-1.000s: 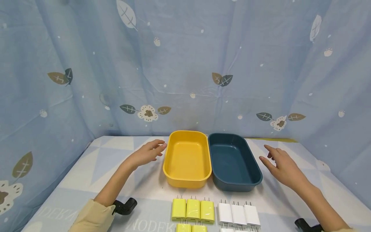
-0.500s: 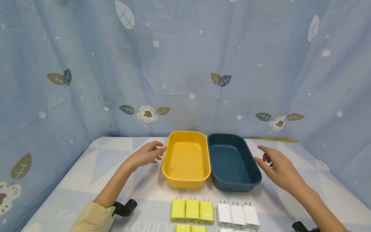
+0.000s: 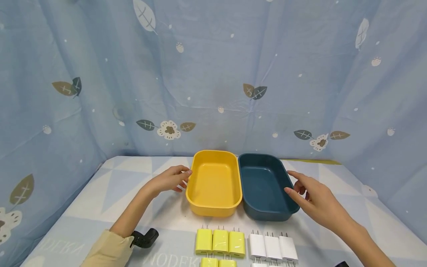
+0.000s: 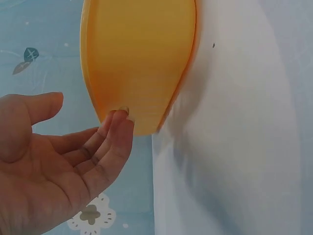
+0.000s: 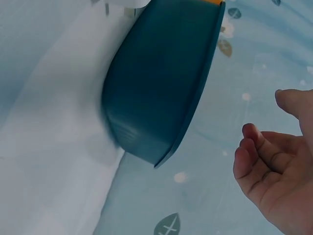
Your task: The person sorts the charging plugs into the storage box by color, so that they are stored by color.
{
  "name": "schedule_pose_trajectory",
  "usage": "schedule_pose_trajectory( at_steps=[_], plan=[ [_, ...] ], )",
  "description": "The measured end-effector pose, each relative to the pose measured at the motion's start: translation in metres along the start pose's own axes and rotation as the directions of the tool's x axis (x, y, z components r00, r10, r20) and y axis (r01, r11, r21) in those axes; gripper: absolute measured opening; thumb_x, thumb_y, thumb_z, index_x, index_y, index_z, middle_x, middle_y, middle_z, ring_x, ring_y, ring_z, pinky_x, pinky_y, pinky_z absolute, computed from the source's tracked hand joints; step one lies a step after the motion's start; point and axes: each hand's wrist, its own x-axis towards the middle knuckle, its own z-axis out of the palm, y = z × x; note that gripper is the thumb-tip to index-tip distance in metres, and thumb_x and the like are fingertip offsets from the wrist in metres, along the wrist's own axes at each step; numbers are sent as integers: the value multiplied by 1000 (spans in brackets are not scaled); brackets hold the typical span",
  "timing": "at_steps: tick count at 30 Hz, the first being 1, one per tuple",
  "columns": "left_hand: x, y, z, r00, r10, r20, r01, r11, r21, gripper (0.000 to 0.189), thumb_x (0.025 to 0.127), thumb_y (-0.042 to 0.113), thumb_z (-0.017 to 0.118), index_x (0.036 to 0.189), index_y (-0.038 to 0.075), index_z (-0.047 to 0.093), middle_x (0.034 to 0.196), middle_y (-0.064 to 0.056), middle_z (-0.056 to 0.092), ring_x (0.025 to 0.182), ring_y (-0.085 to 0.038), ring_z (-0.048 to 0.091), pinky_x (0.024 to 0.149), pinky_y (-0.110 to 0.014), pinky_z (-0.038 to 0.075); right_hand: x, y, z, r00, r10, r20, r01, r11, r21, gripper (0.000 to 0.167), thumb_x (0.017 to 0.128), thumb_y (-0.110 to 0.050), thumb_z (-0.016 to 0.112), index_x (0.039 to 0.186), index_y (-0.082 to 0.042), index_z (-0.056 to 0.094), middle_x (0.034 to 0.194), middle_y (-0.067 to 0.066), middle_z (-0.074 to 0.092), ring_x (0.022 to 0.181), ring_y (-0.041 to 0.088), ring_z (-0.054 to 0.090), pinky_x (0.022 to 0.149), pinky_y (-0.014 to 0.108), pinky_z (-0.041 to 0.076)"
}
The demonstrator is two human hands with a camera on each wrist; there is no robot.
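Observation:
A yellow plastic bin (image 3: 215,210) and a dark blue bin (image 3: 270,215) stand side by side on the table. My left hand (image 3: 169,178) is at the yellow bin's left side, its fingers loosely bent and holding nothing; in the left wrist view the fingertips (image 4: 122,122) overlap the bin's wall, and I cannot tell whether they touch. To the right of the blue bin, my right hand (image 3: 315,198) has thumb and forefinger spread at the rim. In the right wrist view that hand (image 5: 279,171) appears apart from the bin's wall and holds nothing.
Yellow charger plugs (image 3: 220,243) lie in rows in front of the yellow bin. White charger plugs (image 3: 272,247) lie in rows before the blue one, partly cut off by the frame. A patterned blue curtain (image 3: 213,74) hangs behind the table.
My right hand has moved left, up to the blue bin's right rim. The left hand has barely moved, its fingers a little lower by the yellow bin. Bins and plugs stay put.

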Motion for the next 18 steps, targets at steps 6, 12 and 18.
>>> schedule_pose_trajectory(
  at_steps=[6, 12, 18],
  plan=[
    [0, 0, -1, 1000, 8, 9, -8, 1000, -3, 43, 104, 27, 53, 132, -5, 51, 104, -13, 63, 93, -30, 65, 80, -40, 59, -1, -9, -2, 999, 1, 35, -2, 1000, 4, 48, 96, -26, 68, 138, -7, 53, 83, -16, 53, 65, 2, 46, 56, 21, 45],
    [0, 0, -1, 999, 22, 34, -22, 1000, -11, 49, 101, 25, 58, 135, -9, 47, 100, -14, 65, 87, -26, 65, 78, -39, 59, -3, -18, 0, 999, 0, 53, -1, 1000, 19, 51, 95, -26, 69, 140, -8, 52, 84, -16, 53, 69, 2, 48, 56, 21, 46],
    [0, 0, 1, 999, 15, 47, -15, 1000, -13, 45, 101, 22, 59, 132, -9, 50, 95, -13, 65, 80, -23, 64, 76, -38, 60, -5, -26, 4, 996, 6, 86, -9, 999, 33, 52, 95, -28, 69, 140, -11, 51, 86, -16, 52, 70, 1, 48, 55, 19, 45]
  ],
)
